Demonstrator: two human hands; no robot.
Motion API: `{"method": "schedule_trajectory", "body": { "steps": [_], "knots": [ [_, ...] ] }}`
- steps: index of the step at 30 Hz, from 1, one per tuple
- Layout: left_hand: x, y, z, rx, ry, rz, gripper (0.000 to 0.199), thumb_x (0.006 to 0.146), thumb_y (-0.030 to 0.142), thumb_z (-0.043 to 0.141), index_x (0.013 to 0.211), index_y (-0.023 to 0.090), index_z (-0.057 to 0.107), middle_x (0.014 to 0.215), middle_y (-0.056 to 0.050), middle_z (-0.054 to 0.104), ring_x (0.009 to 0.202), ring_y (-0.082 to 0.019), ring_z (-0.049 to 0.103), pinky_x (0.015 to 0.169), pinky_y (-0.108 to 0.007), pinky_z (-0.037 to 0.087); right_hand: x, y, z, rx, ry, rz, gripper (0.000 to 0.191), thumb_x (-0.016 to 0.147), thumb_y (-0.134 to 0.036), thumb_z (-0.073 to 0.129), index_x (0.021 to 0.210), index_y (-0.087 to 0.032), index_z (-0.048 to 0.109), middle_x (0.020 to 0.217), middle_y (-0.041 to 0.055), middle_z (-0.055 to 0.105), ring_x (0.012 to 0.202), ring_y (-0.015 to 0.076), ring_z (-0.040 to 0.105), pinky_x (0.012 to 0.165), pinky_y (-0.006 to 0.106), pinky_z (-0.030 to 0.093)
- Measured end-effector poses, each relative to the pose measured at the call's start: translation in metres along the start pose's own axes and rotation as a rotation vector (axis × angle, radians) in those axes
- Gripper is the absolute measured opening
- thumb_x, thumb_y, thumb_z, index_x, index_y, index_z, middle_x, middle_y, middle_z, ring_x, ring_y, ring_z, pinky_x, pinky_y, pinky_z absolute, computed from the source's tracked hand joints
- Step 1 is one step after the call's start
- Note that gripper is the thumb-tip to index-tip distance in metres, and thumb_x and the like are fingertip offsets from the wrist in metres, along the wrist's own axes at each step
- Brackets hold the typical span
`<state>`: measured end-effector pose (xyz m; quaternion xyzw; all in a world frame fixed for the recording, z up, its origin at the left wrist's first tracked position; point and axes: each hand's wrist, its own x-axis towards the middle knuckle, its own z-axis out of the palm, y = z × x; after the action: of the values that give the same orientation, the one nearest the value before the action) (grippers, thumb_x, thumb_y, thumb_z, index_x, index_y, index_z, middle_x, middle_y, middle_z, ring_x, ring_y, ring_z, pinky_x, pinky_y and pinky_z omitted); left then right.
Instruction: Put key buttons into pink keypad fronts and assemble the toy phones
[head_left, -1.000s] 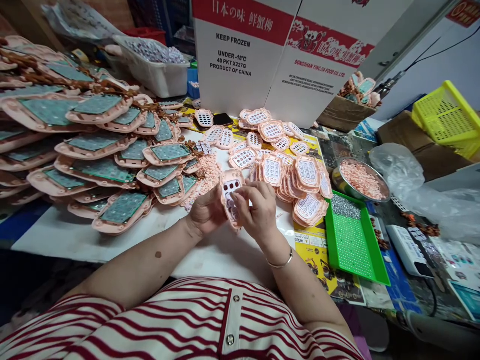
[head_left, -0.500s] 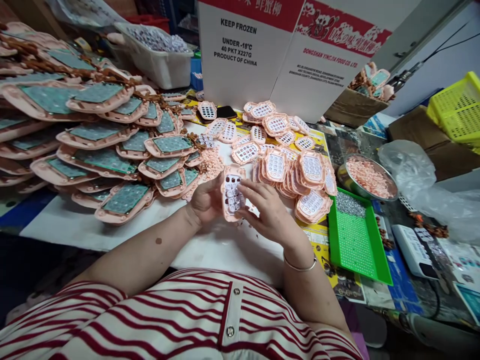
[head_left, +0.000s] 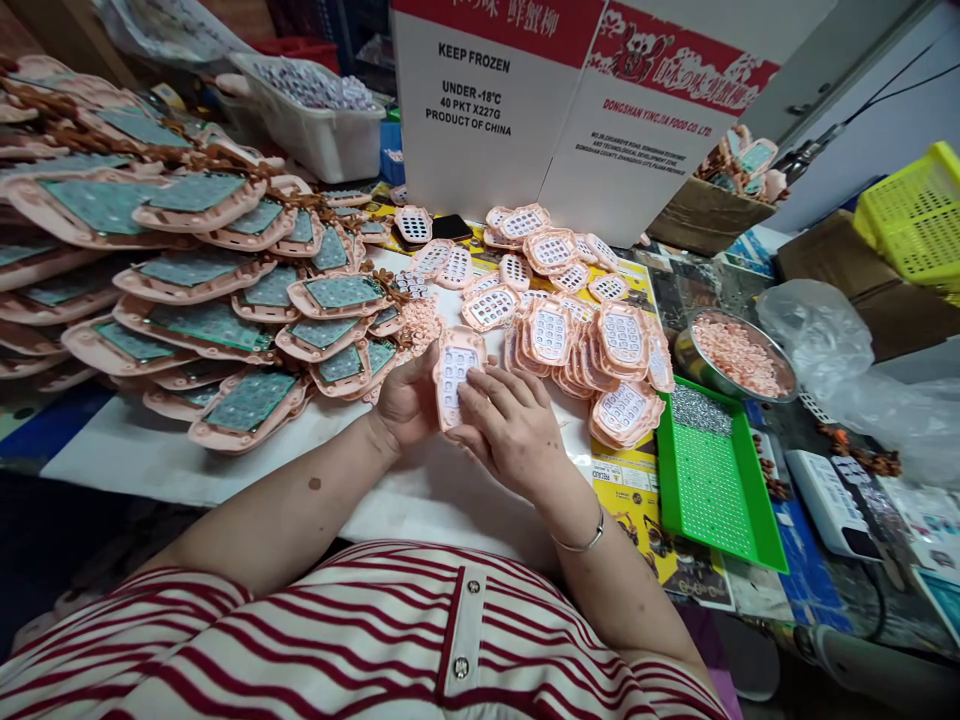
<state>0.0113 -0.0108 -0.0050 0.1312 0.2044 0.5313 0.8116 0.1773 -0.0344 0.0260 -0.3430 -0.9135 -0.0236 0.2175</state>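
Note:
Over the white tabletop my left hand [head_left: 409,405] is closed around the side of a pink plastic toy shell [head_left: 452,368] with a white keypad face. My right hand [head_left: 514,425] lies across its right and lower part, fingers curled onto the keypad and thumb by the lower edge; part of the keypad is hidden under them. Just right of the hands is a stack of similar shells [head_left: 551,332] with keypads. Behind the held shell lies a heap of small pink pieces [head_left: 416,325], and a few loose white keypad pieces [head_left: 411,284] are near it.
Pink shells with green circuit boards [head_left: 251,400] are piled high on the left. A white bin [head_left: 337,140] and a large carton [head_left: 480,150] stand behind. To the right are a metal bowl [head_left: 739,355] of pink pieces and a green tray [head_left: 720,490] with small silvery parts.
The held shell has shifted slightly left and turned, and its keypad now looks paler, with fewer dark openings. My right hand has moved left and lower, its fingers now further over the keypad.

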Motion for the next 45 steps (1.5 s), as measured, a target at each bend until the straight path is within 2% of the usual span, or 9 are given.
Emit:
{"method": "schedule_trajectory", "body": {
  "steps": [4,9,14,20,25,35,40,42,45],
  "knots": [
    [-0.002,0.001,0.003,-0.006,-0.018,0.013,0.056,0.084,0.051,0.065,0.122,0.01,0.062,0.11,-0.017,0.073,0.114,-0.034,0.066,0.098,-0.046,0.054,-0.002,-0.006,0.006,0.067,0.029,-0.057,0.052,0.095,-0.05,0.054,0.134,-0.016,0.057,0.143,0.0182,0.057,0.133,0.0314,0.052,0.112,0.053,0.038],
    [-0.003,0.003,0.002,0.006,-0.051,0.033,0.054,0.088,0.056,0.058,0.118,0.011,0.064,0.111,-0.017,0.072,0.115,-0.031,0.066,0.095,-0.043,0.055,-0.004,-0.007,0.007,0.09,0.014,-0.017,0.042,0.097,-0.019,0.044,0.138,-0.025,0.056,0.142,0.008,0.06,0.132,0.023,0.055,0.116,0.049,0.037],
    [-0.001,0.004,-0.002,0.059,-0.111,0.008,0.058,0.086,0.06,0.061,0.126,0.018,0.061,0.123,-0.014,0.066,0.108,-0.028,0.068,0.088,-0.044,0.058,0.006,0.038,-0.016,-0.148,0.078,0.197,0.044,0.095,-0.016,0.044,0.136,-0.024,0.057,0.14,0.0084,0.062,0.131,0.0264,0.056,0.113,0.054,0.035],
    [0.0,0.018,-0.003,0.046,0.088,0.227,0.042,0.086,0.052,0.064,0.112,0.019,0.065,0.107,-0.007,0.068,0.082,-0.018,0.069,0.074,-0.034,0.06,0.015,0.095,-0.03,-0.393,-0.16,0.281,0.028,0.092,-0.014,0.046,0.109,-0.018,0.067,0.112,0.012,0.074,0.113,0.0299,0.061,0.097,0.048,0.041],
    [0.0,0.028,-0.001,-0.016,0.207,0.317,0.036,0.088,0.051,0.06,0.103,0.02,0.068,0.098,-0.004,0.069,0.073,-0.015,0.066,0.07,-0.03,0.057,0.038,0.09,-0.038,-0.44,-0.26,0.254,0.021,0.096,-0.027,0.047,0.094,-0.022,0.068,0.104,0.0117,0.073,0.101,0.0304,0.06,0.086,0.046,0.04],
    [0.009,0.028,-0.007,-0.038,0.257,0.401,0.03,0.083,0.046,0.067,0.097,0.019,0.066,0.087,-0.002,0.067,0.065,-0.012,0.063,0.067,-0.026,0.055,0.123,0.065,0.065,-0.52,-0.535,0.174,0.022,0.087,-0.006,0.051,0.096,-0.009,0.071,0.091,0.0176,0.074,0.094,0.0288,0.061,0.09,0.044,0.034],
    [0.023,0.023,-0.021,0.381,0.266,0.646,0.059,0.066,0.034,0.086,0.118,0.026,0.06,0.135,-0.007,0.057,0.112,-0.021,0.063,0.097,-0.034,0.051,0.12,0.057,0.03,-0.376,-0.287,0.24,0.027,0.092,-0.008,0.042,0.098,-0.012,0.068,0.088,0.0149,0.072,0.088,0.0255,0.061,0.082,0.039,0.036],
    [0.028,0.019,-0.026,0.652,0.238,0.782,0.088,0.058,0.035,0.091,0.134,0.028,0.05,0.155,-0.009,0.039,0.139,-0.029,0.044,0.115,-0.041,0.037,0.113,0.042,0.006,-0.198,-0.166,0.271,0.022,0.093,-0.014,0.046,0.096,-0.013,0.068,0.086,0.0112,0.071,0.083,0.0221,0.06,0.077,0.036,0.038],
    [0.028,0.015,-0.028,0.908,0.122,0.923,0.108,0.055,0.043,0.093,0.147,0.029,0.037,0.162,-0.011,0.027,0.151,-0.034,0.023,0.122,-0.047,0.026,0.1,0.018,-0.018,0.226,-0.101,0.209,0.018,0.094,-0.023,0.051,0.094,-0.015,0.067,0.086,0.0045,0.069,0.077,0.0153,0.058,0.074,0.03,0.042]
  ]
}}
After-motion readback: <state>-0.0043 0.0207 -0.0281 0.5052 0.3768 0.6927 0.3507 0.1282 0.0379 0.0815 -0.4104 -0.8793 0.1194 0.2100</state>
